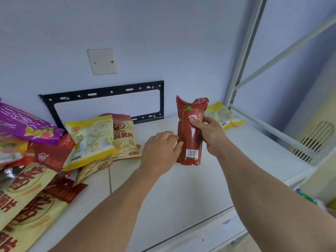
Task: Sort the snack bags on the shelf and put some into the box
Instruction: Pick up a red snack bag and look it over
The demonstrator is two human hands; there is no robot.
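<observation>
While the right hand (205, 131) grips a dark red snack bag (190, 131) upright above the white shelf (181, 188), thumb pressed across its front and fingers wrapped behind, the left hand (160, 151) sits at the bag's nine o'clock side, fingers loosely curled, its fingertips touching the bag's edge; whether it actually pinches the bag I cannot tell. From the red bag, a heap of snack bags (36, 160) lies out toward nine o'clock, with a purple bag (27, 124) on top and a yellow bag (91, 139) leaning on the rest. One pale yellow bag (223, 115) lies alone at about two o'clock, near the shelf's upright post (243, 57). A black metal bracket (103, 93) hangs on the wall behind.
</observation>
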